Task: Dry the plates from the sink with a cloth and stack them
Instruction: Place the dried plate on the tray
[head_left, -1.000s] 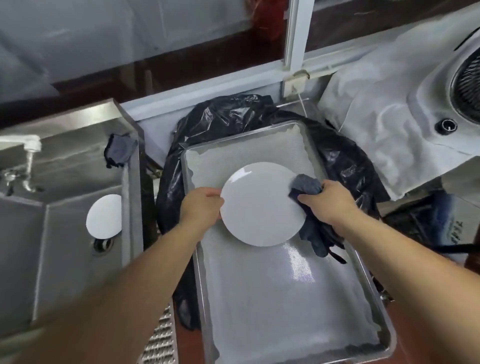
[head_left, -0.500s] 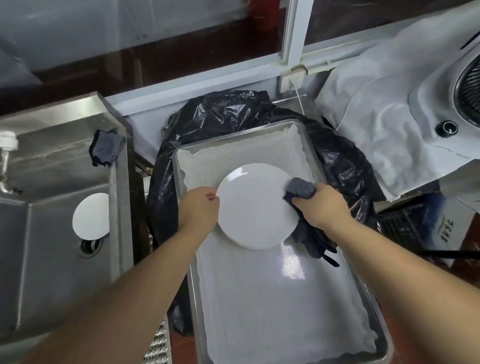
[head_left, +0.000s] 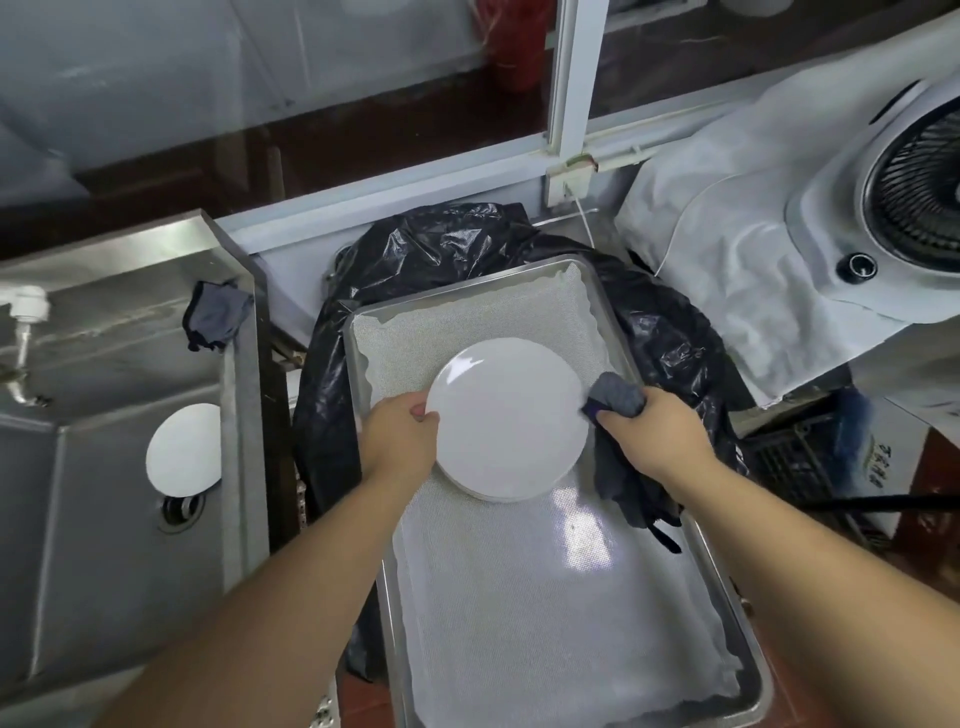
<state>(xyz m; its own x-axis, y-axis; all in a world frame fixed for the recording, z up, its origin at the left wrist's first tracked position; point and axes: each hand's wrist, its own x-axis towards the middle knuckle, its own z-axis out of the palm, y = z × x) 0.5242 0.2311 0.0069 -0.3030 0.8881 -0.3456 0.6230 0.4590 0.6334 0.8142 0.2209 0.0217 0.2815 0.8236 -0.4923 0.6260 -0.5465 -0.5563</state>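
**Nearly stacked: plate held over the tray**

Now the plate sits in the far half of the tray, face up, and thin white rims show under its near edge, so it seems to lie on or just above a small stack of plates; whether it has fully settled cannot be told. The left hand pinches its left edge, thumb on top and fingers curled beneath. The right hand grips a bunched grey cloth touching the plate's right edge, the rest of the cloth hanging down over the tray's right rim. A white mesh liner covers the tray floor, and the tray rests on a black bag.

My reading is that drying of this plate is ending and it is being set on the stack. Next would be to let go with the left hand, keep the cloth, and reach left to the sink, where another plate leans by the drain. A second cloth hangs at the sink's far right corner.
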